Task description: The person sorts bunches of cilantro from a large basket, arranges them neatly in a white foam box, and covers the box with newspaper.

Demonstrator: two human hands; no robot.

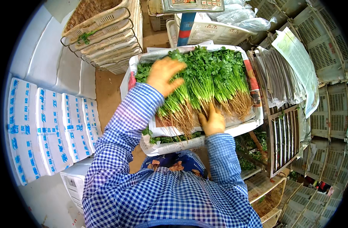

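A newspaper-lined white basket (240,129) in front of me holds several bunches of coriander (204,79), side by side with leaves at the far side and brown roots toward me. Over the leaves at the left is my left hand (164,76), its fingers stretched out and thumb apart, holding nothing. My right hand (213,121) grips a middle bunch low down, where stems meet roots; part of that grip is hidden by the hand itself. More greens (174,137) show along the basket's near edge, below the roots.
Stacked crates (105,41) stand at the far left, white boxes with blue print (54,129) at the left. Beyond the basket rises a scale (193,5) on a post. Piled newspapers (274,76) lie on a rack (284,136) at the right, with more crates (324,57) behind.
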